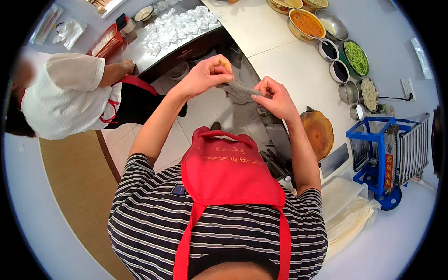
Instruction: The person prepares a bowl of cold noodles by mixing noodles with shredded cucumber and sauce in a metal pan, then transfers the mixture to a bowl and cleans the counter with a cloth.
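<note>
A grey cloth [242,93] is stretched between my two hands, above the floor and in front of my red apron [234,168]. My left hand [209,74] pinches its left end between thumb and fingers. At its other end, my right hand [275,100] grips the cloth with curled fingers and thumb. The fabric looks thin and folded, and its lower part hangs loose. Below my right forearm, a round wooden chopping block [317,134] sits on the counter.
The pale counter [276,63] carries a bowl of orange-red paste [306,23], shredded green vegetable [356,58], cups of dark liquid [328,49] and a blue-framed slicing machine [372,157]. Clear plastic bags [178,26] cover the metal table. A person in white [66,94] stands at left.
</note>
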Motion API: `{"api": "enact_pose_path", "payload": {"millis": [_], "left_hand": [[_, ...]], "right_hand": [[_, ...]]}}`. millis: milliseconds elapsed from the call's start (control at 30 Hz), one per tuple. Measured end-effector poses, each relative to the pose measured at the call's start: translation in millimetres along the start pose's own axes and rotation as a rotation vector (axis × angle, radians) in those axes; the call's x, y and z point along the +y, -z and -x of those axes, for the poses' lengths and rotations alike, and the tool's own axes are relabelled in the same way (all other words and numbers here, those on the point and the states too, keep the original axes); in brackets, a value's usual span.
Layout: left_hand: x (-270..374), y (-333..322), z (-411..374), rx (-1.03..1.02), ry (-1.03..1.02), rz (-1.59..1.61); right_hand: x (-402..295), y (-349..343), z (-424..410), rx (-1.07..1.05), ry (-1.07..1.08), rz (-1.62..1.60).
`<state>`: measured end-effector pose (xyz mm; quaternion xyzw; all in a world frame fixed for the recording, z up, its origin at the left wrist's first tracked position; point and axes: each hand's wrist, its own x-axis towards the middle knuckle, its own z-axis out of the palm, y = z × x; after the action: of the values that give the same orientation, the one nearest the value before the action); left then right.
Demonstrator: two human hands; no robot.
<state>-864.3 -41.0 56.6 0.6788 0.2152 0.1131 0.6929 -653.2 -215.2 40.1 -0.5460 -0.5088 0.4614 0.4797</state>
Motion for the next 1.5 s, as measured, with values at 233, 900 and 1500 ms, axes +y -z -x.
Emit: {"api": "enact_pose_path", "payload": {"millis": [233, 900, 1500], "left_hand": [[-3, -6, -13, -0.014, -0.162, -0.03], [-76, 10, -32, 0.794, -0.305, -0.259], [-97, -95, -64, -0.178, -0.419, 1.449]], "right_hand": [[6, 10, -3, -0.274, -0.075, 0.317], [-50, -85, 13, -0.119, 0.068, 0.298], [31, -57, -97, 0.45, 0.095, 0.377]]}}
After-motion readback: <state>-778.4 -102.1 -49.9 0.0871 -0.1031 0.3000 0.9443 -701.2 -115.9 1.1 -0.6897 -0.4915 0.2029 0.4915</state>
